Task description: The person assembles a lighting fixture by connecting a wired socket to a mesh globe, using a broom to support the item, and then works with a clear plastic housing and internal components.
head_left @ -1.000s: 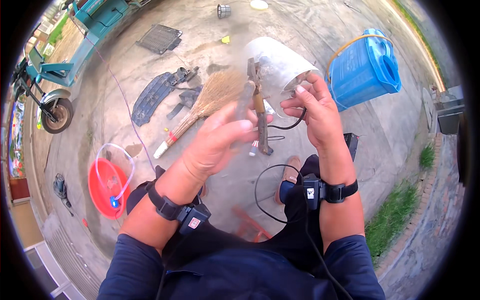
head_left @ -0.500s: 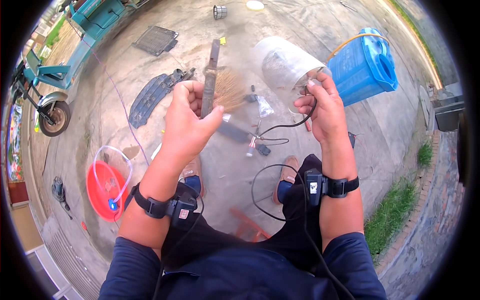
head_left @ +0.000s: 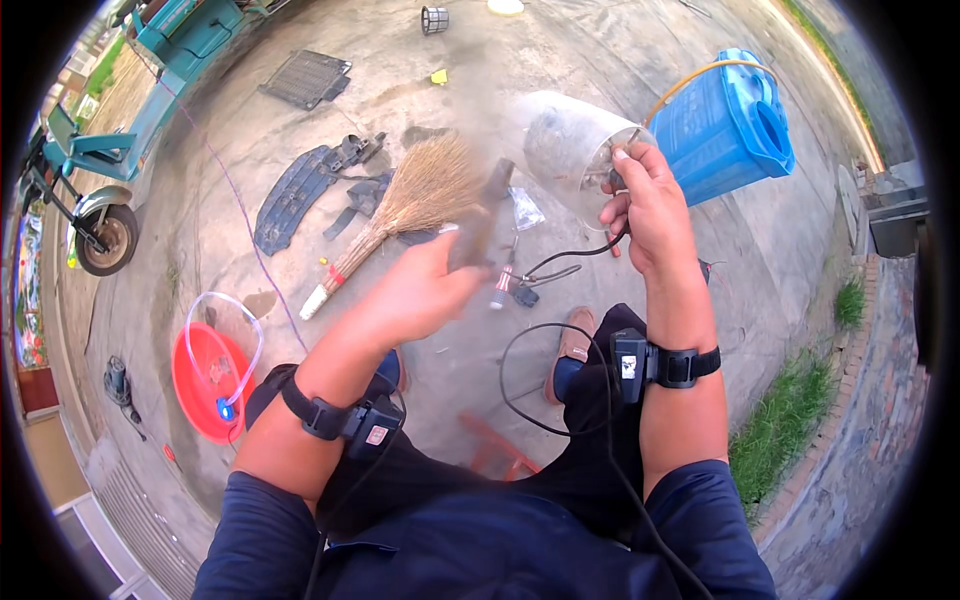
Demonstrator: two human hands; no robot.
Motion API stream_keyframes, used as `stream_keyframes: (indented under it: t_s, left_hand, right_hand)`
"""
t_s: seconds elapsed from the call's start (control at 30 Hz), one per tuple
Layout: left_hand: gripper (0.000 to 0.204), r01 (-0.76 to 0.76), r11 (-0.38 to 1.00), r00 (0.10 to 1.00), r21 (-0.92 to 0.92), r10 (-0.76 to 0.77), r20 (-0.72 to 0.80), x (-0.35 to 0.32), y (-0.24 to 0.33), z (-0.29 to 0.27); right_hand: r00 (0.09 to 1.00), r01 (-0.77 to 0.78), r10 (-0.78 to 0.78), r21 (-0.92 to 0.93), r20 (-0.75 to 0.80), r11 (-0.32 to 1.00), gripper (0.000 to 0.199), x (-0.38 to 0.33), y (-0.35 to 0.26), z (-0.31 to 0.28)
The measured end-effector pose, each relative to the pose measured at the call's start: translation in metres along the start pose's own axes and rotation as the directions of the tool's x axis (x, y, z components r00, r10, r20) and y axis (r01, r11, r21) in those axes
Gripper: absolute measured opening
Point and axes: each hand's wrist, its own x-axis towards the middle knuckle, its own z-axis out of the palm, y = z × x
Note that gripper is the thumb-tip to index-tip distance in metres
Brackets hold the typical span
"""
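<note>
My left hand [head_left: 425, 283] is closed around a dark, narrow bar [head_left: 493, 190], which is smeared by motion and tilts up to the right. My right hand [head_left: 647, 195] pinches a black cable [head_left: 617, 238] at the rim of a cloudy, see-through plastic cylinder [head_left: 570, 140]. The cylinder hangs off to the left of those fingers, and what exactly the fingertips grip inside its rim is partly hidden. Under and beyond my left hand lies a straw broom [head_left: 415, 195] with a white handle end. A screwdriver [head_left: 501, 288] with a red and clear handle lies between my hands.
A blue plastic jug [head_left: 715, 135] stands at the right, close to my right hand. At the left are a red basin [head_left: 185, 350] with a clear hose and a dark plastic guard [head_left: 295, 195]. A teal three-wheeler [head_left: 150, 150] stands at the far left. Grass [head_left: 790, 420] grows along the right.
My left hand has moved down and right, swinging the bar from upright beside the broom toward the cylinder. The broom shows more fully. My right hand and the cylinder have shifted only slightly.
</note>
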Motion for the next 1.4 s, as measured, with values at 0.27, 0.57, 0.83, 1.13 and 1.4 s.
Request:
stream_keyframes:
  t_s: [0.27,0.57,0.83,1.13,1.4]
  left_hand:
    - [0.057,-0.168,0.730,0.876,0.662,0.419,-0.240,0.008,-0.020,0.012]
    - [0.055,-0.069,0.524,0.771,0.849,0.568,-0.288,0.010,-0.016,0.010]
    - [0.054,0.006,0.458,0.768,0.889,0.567,-0.298,0.009,-0.013,0.010]
    - [0.050,0.024,0.450,0.758,0.893,0.574,-0.310,0.010,-0.011,0.010]
    - [0.040,0.018,0.342,0.763,0.940,0.603,-0.234,0.011,-0.009,0.006]
  right_hand:
    - [0.997,0.055,-0.064,-0.194,-0.040,0.979,0.036,0.000,0.002,0.000]
    - [0.990,0.118,-0.134,-0.269,-0.043,0.956,0.034,0.000,0.005,0.005]
    - [0.990,0.116,-0.134,-0.317,-0.034,0.941,0.036,0.000,0.005,0.005]
    - [0.992,0.115,-0.127,-0.334,-0.014,0.936,0.037,-0.003,0.005,0.008]
    - [0.992,0.116,-0.124,-0.377,0.003,0.919,0.037,0.001,0.009,0.004]
